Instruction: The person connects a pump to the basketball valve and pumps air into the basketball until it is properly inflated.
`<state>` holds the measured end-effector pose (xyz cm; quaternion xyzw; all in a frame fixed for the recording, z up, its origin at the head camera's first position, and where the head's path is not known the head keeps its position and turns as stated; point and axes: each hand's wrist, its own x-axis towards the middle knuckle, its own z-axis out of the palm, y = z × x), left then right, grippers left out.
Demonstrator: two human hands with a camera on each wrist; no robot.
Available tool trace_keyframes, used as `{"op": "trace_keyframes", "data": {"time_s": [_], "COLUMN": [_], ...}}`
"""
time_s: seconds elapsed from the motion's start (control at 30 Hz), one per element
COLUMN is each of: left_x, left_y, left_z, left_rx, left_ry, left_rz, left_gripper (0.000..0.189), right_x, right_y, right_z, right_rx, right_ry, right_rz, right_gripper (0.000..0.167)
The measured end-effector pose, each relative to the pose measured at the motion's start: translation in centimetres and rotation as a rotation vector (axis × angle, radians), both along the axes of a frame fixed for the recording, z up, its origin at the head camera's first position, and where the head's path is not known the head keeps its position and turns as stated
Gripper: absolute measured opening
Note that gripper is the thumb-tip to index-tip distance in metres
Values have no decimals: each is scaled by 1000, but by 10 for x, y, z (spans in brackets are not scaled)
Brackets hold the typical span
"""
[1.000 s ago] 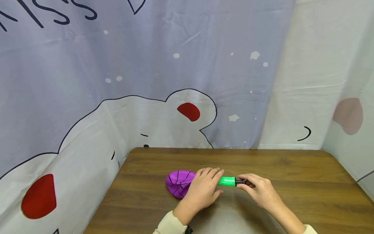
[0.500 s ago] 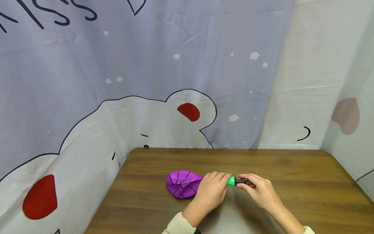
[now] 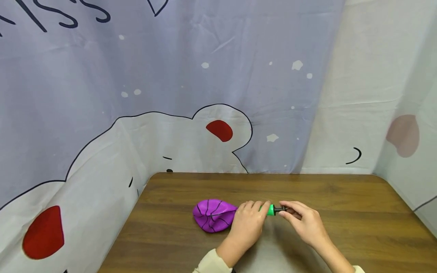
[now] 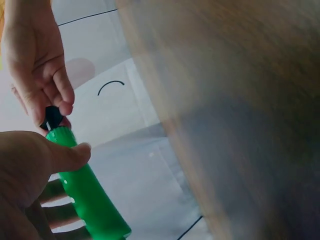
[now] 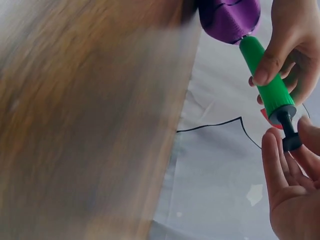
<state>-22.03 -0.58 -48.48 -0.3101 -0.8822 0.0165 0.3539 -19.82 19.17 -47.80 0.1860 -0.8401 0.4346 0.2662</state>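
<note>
A purple ball (image 3: 212,217) with black lines, creased and underinflated, sits at the left end of a green hand pump (image 3: 271,210). My left hand (image 3: 248,224) grips the pump's barrel, with the thumb lying along it in the left wrist view. Between the thumb and fingers of my right hand (image 3: 306,223) is the pump's black handle (image 5: 291,143). A short length of the black rod (image 5: 286,123) shows between handle and barrel. In the right wrist view the barrel's far end meets the ball at a small nozzle; the left hand hides part of the barrel.
Both hands work over a brown wooden table (image 3: 170,242). Behind and beside it hangs a printed cloth (image 3: 177,144) with white bear shapes and red patches.
My left hand has slid right along the pump barrel, toward the handle, uncovering more of the ball. My right hand stays in nearly the same place on the handle.
</note>
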Motion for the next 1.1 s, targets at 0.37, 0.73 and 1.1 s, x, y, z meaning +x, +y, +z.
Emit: {"op": "trace_keyframes", "data": {"time_s": [0.37,0.73,1.1], "left_x": [-7,-2,-3], "left_y": [0,-1,2], "left_z": [4,-3,1], "left_rx": [58,39,8], "left_ry": [11,28,70], "left_rz": [28,29,37], "left_gripper": [49,56,54], "right_x": [5,21,11], "right_y": [30,49,1], "right_z": [17,20,8], "right_rx": [-94,-100,-66], "right_ry": [-111,-233,-59], "right_rz": [-179,-377,-390], "right_gripper": [27,31,28]}}
